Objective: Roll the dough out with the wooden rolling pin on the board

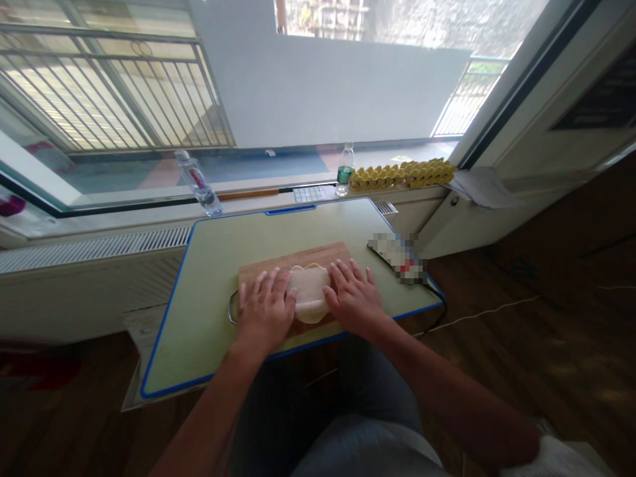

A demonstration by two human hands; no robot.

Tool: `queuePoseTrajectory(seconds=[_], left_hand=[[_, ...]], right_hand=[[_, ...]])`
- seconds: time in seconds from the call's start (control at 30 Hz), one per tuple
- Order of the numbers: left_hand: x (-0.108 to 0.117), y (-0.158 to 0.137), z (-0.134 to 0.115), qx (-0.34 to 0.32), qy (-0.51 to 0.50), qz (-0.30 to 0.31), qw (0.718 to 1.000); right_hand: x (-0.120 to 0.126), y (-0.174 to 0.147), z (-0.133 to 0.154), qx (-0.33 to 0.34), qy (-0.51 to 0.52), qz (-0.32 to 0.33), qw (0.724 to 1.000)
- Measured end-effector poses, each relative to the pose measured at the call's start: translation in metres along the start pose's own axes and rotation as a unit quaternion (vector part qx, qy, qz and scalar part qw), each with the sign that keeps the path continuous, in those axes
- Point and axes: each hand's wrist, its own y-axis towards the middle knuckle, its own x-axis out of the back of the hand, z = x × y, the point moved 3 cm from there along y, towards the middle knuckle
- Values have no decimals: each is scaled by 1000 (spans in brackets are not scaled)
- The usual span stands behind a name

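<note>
Pale, soft dough (309, 291) is pressed flat on a wooden cutting board (298, 260), which is set near the front edge of a green folding table (218, 265) with blue trim, close enough for both arms to bear down on it. The left hand (265, 311) is laid palm down with fingers spread over the dough's left side; the right hand (354, 299) is laid the same way over its right side. Nothing is gripped by either hand: the open palms are kept flat, it seems, so that weight is spread evenly. The board appears to be used to keep the dough off the tabletop. Two plastic bottles (344, 172) and yellow egg trays (402, 175) are kept back on the windowsill, well apart.
</note>
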Motion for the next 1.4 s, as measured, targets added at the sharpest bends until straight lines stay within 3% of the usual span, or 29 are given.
queuePoseTrajectory(seconds=[0.2, 0.27, 0.43, 0.53, 0.73, 0.83, 0.97, 1.13, 1.23, 1.4], left_hand=[[5, -41, -8, -19, -2, -18, 1000], [4, -35, -7, -16, 1, -21, 1000], [-1, 11, 2, 2, 11, 4, 1000], [-1, 19, 3, 3, 14, 18, 1000], [3, -36, -7, -23, 4, -13, 1000], [2, -46, -9, -29, 5, -21, 999], [0, -8, -3, -1, 18, -17, 1000], [-2, 38, 4, 21, 26, 32, 999], [-2, 25, 1, 17, 27, 31, 999], [1, -27, -12, 0, 14, 1, 1000]], right_hand=[[-2, -36, 1, 21, 1, -4, 1000], [-3, -28, 1, 16, -1, -8, 1000], [-3, 18, -1, -6, 5, -1, 1000], [-3, 25, -1, -5, 9, 13, 1000], [-1, -32, 1, 18, -1, -2, 1000], [-2, -43, 2, 23, 1, -9, 1000], [-3, -7, 1, -4, 2, -20, 1000], [-1, 43, 1, -26, 10, 0, 1000], [-1, 32, 1, -15, 4, 11, 1000], [0, -19, 3, 18, -6, 5, 1000]])
